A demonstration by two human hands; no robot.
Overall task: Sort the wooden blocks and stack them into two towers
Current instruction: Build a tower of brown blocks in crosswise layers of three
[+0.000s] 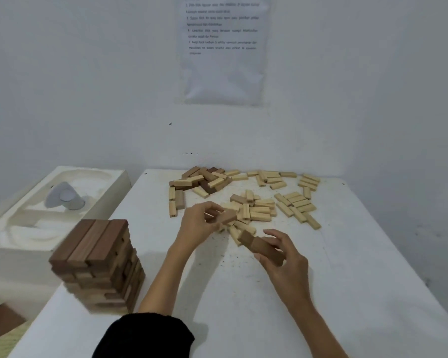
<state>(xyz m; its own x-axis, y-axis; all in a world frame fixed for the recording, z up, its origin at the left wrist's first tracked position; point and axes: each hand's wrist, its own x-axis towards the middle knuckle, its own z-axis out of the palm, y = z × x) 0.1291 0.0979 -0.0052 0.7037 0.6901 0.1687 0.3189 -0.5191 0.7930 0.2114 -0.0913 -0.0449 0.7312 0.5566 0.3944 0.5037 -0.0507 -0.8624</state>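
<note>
Wooden blocks point(259, 210), rectangular and mostly pale, lie loose across the far half of a white worktop point(243, 306) as a person sorts them with 2 bare hands. The left hand point(199, 223) hovers over the middle heap, its grip narrowed to a fingertip pinch on 1 short brown wooden block point(229, 217). The right hand point(285, 259), nearer the camera and just beside the heap, has its grip curled round a longer brown wooden block point(261, 248), held tilted above the worktop with the thumb on the near side and the fingers spread over the far side.

At the near left edge of the worktop stands 1 tall tower of dark brown wooden blocks point(98, 264), its top layer made of 3 blocks side by side (the lower layers are blurred, and some look lighter). A mixed heap of dark and pale blocks point(202, 180) sits at the back, close to the white wall, and rows of pale blocks point(295, 206) lie to its right.

A black sleeve point(145, 337) covers the left arm at the bottom edge of the view; the right forearm is bare. A white moulded tray point(23, 228) stands beside the worktop on the left, with a grey rounded object point(62, 196) lying in it. A printed paper sheet point(223, 73) hangs on the wall above, its text too blurred to read.
</note>
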